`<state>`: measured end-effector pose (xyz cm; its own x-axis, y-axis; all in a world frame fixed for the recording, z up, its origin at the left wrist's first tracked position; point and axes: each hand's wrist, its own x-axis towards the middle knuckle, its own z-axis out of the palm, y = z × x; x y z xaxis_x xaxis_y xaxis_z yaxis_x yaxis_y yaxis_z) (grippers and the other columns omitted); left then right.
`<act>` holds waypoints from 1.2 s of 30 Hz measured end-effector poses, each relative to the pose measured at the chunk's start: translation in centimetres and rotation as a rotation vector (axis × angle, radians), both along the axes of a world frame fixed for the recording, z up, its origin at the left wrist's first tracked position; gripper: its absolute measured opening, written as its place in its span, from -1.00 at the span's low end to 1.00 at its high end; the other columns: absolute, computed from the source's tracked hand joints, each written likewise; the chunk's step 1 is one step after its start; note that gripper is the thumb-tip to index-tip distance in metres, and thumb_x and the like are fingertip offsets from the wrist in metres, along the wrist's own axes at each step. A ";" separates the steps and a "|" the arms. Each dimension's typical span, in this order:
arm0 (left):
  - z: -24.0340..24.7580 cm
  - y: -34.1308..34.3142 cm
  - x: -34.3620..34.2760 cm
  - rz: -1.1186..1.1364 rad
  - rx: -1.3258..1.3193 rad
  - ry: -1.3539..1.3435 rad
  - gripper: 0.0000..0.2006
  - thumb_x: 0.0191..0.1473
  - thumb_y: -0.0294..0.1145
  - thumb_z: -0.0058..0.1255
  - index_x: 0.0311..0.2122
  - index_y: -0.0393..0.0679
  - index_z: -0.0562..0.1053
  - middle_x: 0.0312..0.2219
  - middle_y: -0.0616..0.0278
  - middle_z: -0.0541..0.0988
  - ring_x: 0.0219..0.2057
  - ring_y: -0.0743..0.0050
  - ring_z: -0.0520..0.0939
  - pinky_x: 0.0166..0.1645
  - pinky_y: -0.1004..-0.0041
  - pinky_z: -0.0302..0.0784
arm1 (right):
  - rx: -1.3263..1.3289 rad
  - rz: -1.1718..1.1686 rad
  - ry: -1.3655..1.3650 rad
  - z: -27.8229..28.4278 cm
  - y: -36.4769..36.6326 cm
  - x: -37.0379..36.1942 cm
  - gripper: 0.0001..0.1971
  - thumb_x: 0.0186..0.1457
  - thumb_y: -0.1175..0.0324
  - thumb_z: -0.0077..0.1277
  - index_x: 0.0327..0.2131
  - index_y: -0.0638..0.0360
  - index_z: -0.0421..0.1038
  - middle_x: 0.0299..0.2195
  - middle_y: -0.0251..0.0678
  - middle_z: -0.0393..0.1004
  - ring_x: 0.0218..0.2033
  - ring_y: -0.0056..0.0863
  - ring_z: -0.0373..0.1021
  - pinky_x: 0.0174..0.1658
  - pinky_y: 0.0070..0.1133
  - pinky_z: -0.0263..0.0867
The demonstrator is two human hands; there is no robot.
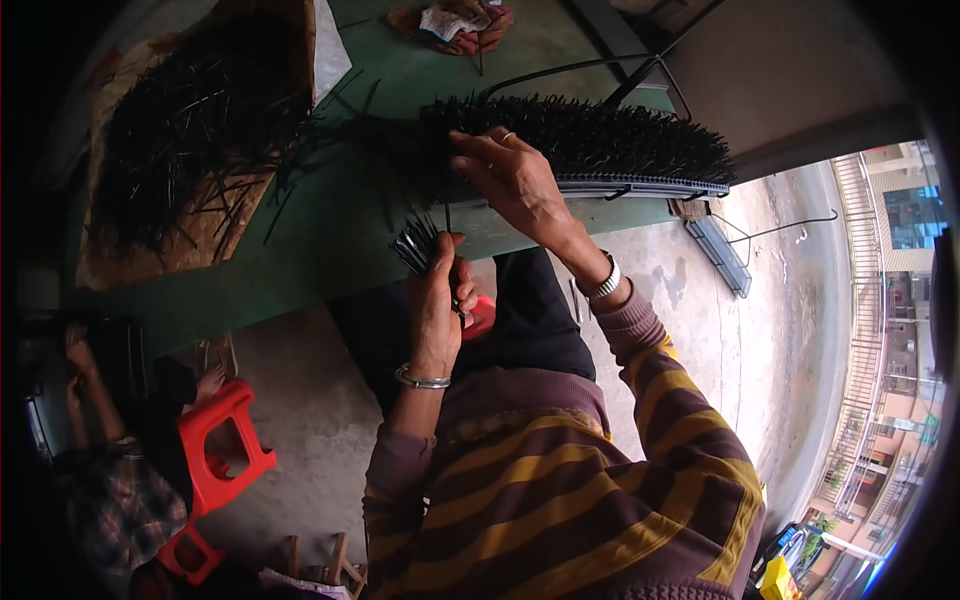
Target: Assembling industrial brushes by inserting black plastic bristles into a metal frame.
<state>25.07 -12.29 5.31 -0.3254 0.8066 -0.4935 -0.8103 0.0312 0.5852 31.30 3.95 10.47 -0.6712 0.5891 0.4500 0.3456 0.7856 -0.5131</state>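
Note:
My left hand (438, 300) is closed around a bundle of thin black strips (415, 245) whose ends fan out above the thumb, by the table's near edge. My right hand (515, 185) is at the left end of a long rack (600, 140) packed with upright black bristle-like pieces. Its fingers are bent together at the pieces; what they pinch, if anything, is lost against the dark. A grey slotted rail (640, 187) runs along the rack's near side.
A large heap of black strips (205, 120) lies on brown paper (160, 255) on the green table (370, 200). A crumpled bag (470, 30) sits at the back. Another person (125, 490) is at lower left near a red stool (225, 450). A grey rail (720, 255) juts out at right.

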 end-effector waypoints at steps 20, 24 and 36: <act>2.7 0.2 0.2 -0.062 -0.035 0.192 -0.59 0.18 0.00 0.04 -0.06 -0.13 0.53 -0.43 0.16 0.63 -0.60 0.65 0.53 -0.70 0.71 0.11 | -0.861 0.399 -0.031 0.0 -0.3 1.7 -0.85 0.09 0.53 -0.05 -0.28 0.34 0.49 -0.43 -0.29 0.54 -0.42 -0.56 0.49 -0.33 -0.60 0.43; 1.8 -0.1 0.1 -0.099 -0.045 0.225 -0.57 0.19 0.01 0.03 -0.07 -0.16 0.51 -0.41 0.10 0.64 -0.50 0.55 0.65 -0.70 0.71 0.14 | -0.785 0.458 -0.052 -0.5 0.1 1.7 -0.86 0.11 0.50 -0.02 -0.27 0.32 0.48 -0.44 -0.26 0.54 -0.43 -0.57 0.49 -0.33 -0.61 0.43; 1.2 0.2 -0.6 0.053 0.000 0.085 -0.57 0.19 0.04 0.01 -0.11 -0.16 0.46 -0.32 0.21 0.64 -0.48 0.66 0.56 -0.66 0.70 0.17 | -0.681 0.245 0.124 2.1 -0.5 2.0 -0.91 0.15 0.56 -0.06 -0.27 0.35 0.41 -0.48 -0.28 0.54 -0.44 -0.54 0.52 -0.29 -0.60 0.42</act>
<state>24.43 -12.07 6.46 -0.4088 0.7868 -0.4625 -0.7579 -0.0104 0.6523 33.34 3.45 12.59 -0.7875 0.6048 0.1188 0.1084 0.3257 -0.9392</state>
